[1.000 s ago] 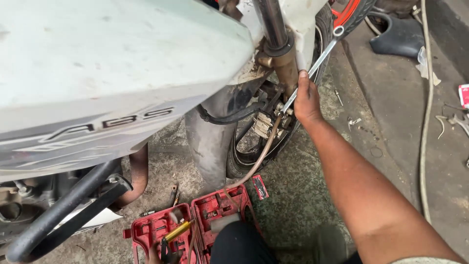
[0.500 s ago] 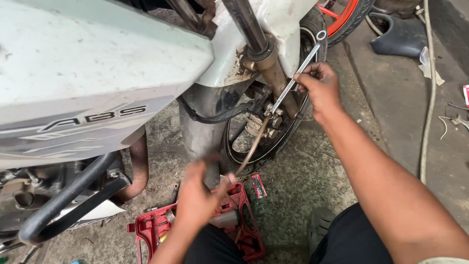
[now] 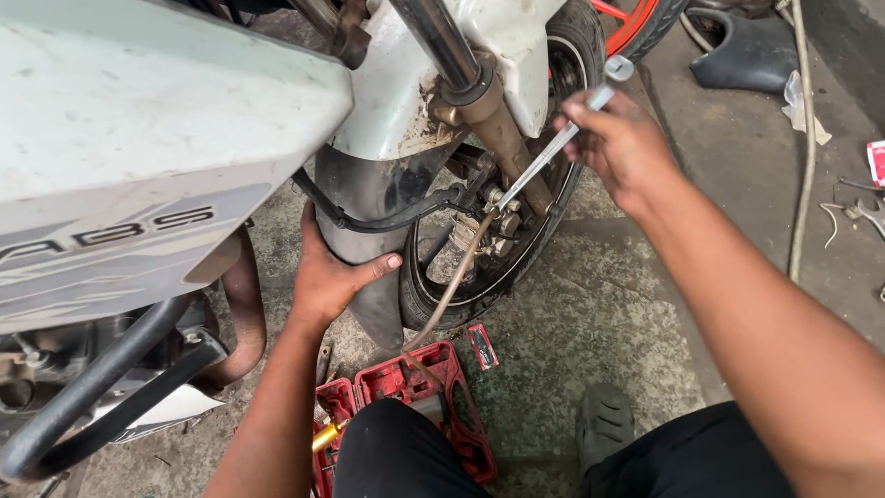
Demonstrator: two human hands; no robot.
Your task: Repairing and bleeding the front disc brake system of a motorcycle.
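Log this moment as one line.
left hand: braced on grey front mudguard | right hand: turning long silver spanner at brake caliper

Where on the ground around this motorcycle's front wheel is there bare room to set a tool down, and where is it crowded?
Bare concrete lies between the front tyre, the shoe and the right forearm. Crowded: the red tool case by the knees, and the far right past the hose, with scattered small tools.

A motorcycle repair workshop: a motorcycle front wheel (image 3: 516, 221) on stained concrete floor (image 3: 599, 350), with a red tool case (image 3: 433, 387) at lower centre.
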